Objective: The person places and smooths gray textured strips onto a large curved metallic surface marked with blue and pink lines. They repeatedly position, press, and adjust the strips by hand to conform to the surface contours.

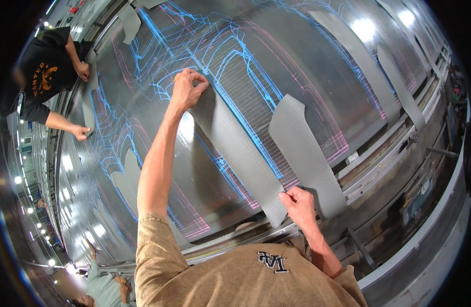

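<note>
A long grey strip of textured sheet lies slanted over the dark table surface, which carries projected or drawn blue and pink outlines. My left hand pinches its far end between thumb and fingertips. At the near end, my right hand holds the strip's right corner in a pinch. The strip's right edge runs along a set of straight blue lines. Just to the right rests a wider grey sheet piece, its near end hanging past the table edge, partly behind my right hand.
More grey cut pieces lie at the right, with another piece at the left. A metal rail borders the table's near side. Across at the left, a person in a black shirt handles a grey piece. Another person appears lower left.
</note>
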